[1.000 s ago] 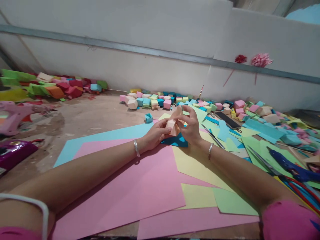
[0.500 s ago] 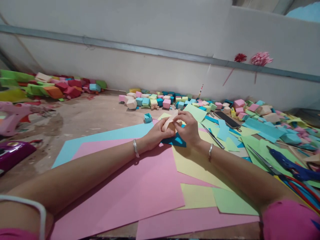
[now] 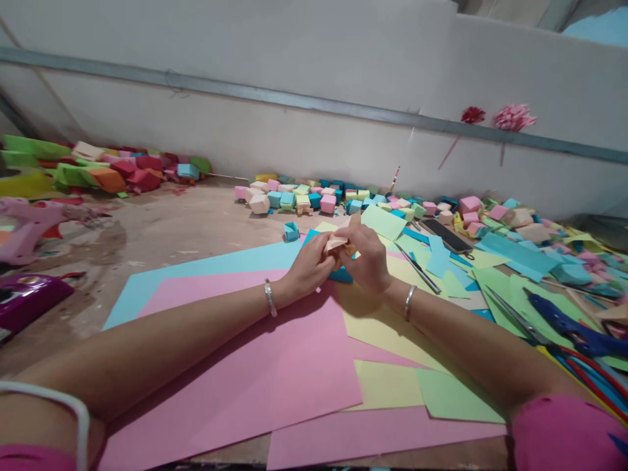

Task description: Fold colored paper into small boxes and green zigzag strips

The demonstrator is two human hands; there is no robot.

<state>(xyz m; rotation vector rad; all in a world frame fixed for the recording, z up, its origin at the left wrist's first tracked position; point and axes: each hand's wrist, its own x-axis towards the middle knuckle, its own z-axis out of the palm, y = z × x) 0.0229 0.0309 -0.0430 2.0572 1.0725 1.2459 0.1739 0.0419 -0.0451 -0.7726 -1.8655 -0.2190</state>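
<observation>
My left hand (image 3: 308, 267) and my right hand (image 3: 367, 258) meet over the middle of the table, both pinched on a small peach folded paper piece (image 3: 336, 243). The fingers of both hands are closed around it, so much of the piece is hidden. Under the hands lies a dark blue paper scrap (image 3: 340, 275), on top of large pink (image 3: 275, 353), yellow (image 3: 383, 327) and light blue sheets (image 3: 206, 268). A small blue paper cube (image 3: 291, 231) sits just beyond my left hand.
Several coloured paper cubes (image 3: 314, 196) line the far wall, with more folded pieces at far left (image 3: 108, 171). A phone (image 3: 445, 234), scissors (image 3: 515, 315), a blue glue gun (image 3: 569, 322) and paper scraps lie at right. A pink glue gun (image 3: 29, 222) lies at left.
The peach piece, held up and box-shaped a second ago, has been brought lower and pressed flatter between my fingers. Both hands have dropped slightly toward the table.
</observation>
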